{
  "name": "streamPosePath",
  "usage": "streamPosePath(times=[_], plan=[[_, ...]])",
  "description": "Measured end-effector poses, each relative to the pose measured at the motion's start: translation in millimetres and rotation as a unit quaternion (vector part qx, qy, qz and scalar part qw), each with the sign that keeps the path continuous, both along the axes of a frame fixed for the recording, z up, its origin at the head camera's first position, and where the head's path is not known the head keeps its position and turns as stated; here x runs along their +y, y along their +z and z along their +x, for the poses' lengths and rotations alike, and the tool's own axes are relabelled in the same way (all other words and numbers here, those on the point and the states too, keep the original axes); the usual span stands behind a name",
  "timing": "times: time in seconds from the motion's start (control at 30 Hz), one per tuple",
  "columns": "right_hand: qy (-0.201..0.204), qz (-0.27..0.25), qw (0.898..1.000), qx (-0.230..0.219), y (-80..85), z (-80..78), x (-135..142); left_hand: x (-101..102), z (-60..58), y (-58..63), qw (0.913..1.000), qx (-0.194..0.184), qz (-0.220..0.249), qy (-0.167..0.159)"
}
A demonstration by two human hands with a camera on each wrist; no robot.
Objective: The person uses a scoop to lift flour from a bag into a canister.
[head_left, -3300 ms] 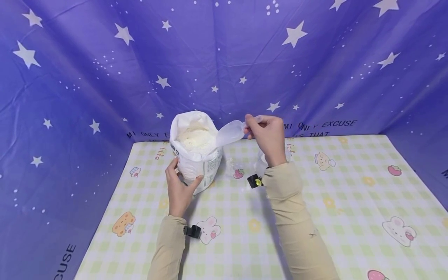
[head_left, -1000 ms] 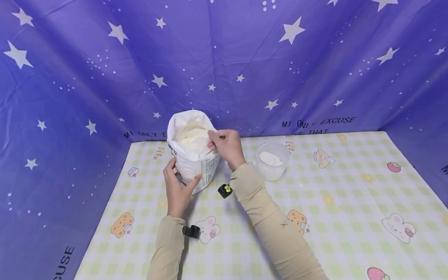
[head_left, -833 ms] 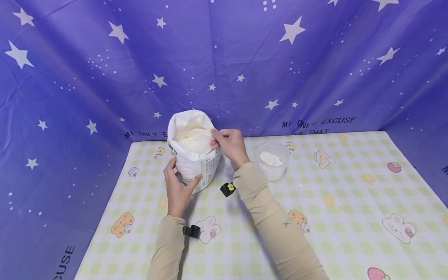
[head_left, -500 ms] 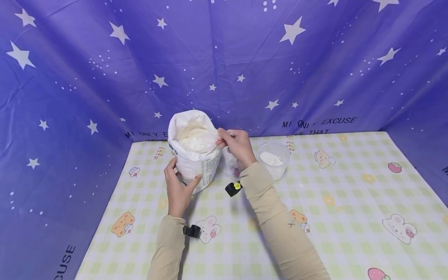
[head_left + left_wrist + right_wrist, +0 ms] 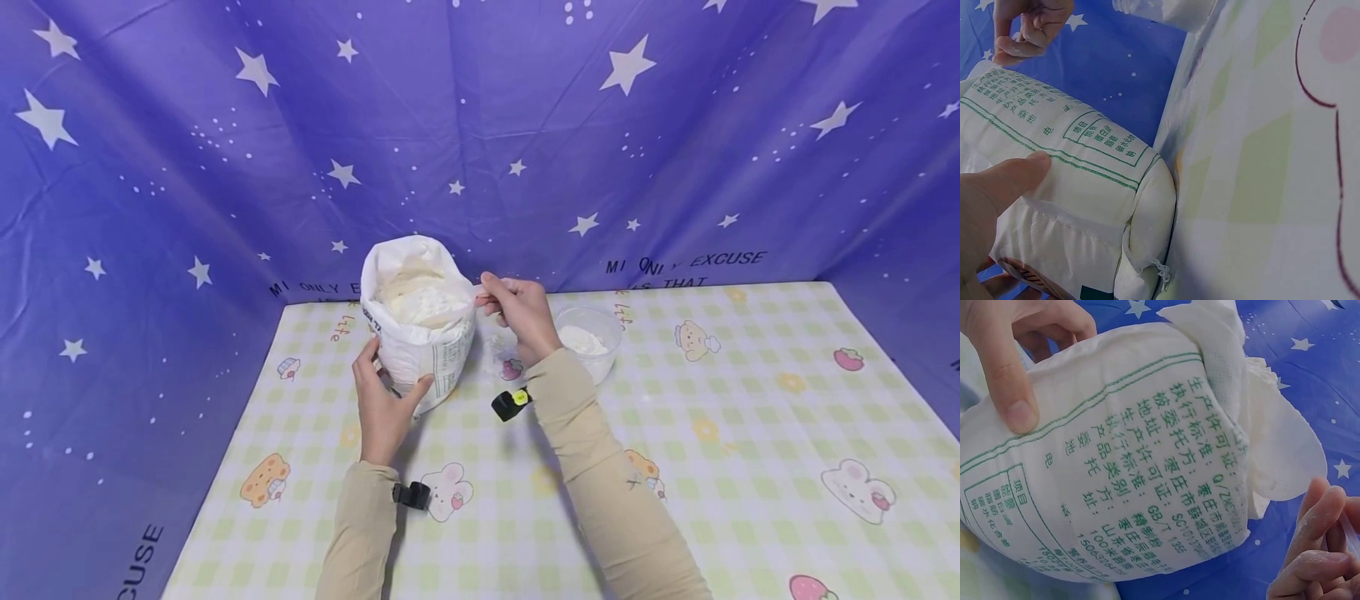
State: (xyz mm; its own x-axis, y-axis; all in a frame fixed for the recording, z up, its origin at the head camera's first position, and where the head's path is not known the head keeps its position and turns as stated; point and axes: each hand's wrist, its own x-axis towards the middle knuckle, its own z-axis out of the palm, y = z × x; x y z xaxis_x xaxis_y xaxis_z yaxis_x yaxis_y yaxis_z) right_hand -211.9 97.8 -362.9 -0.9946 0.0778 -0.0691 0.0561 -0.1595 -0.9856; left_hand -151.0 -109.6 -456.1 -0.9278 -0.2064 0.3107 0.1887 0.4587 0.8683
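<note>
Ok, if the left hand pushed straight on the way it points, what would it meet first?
The white bag, and at once, since the left hand grips it. Beyond that, the blue curtain seems next, though the gap is hard to judge.

Bag [image 5: 442,358] left of tub [image 5: 609,354], backdrop [image 5: 480,125] behind both

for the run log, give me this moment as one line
left hand: grips bag; right hand: pinches scoop, at bag's mouth; tub: powder inside
</note>
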Motion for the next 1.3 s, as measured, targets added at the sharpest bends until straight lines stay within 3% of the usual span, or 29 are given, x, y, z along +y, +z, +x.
streamPosePath(times=[0.93, 1.3], plan=[[-0.039, -0.072, 0.997, -0.005, -2.2, 16.1, 62, 1, 1.0, 3.2, 1.0000, 0.007, 0.003, -0.001], [-0.067, -0.135, 0.989, 0.014, -3.3, 26.2, 96, 1, 1.0, 3.0, 0.9999, -0.008, 0.008, -0.002]])
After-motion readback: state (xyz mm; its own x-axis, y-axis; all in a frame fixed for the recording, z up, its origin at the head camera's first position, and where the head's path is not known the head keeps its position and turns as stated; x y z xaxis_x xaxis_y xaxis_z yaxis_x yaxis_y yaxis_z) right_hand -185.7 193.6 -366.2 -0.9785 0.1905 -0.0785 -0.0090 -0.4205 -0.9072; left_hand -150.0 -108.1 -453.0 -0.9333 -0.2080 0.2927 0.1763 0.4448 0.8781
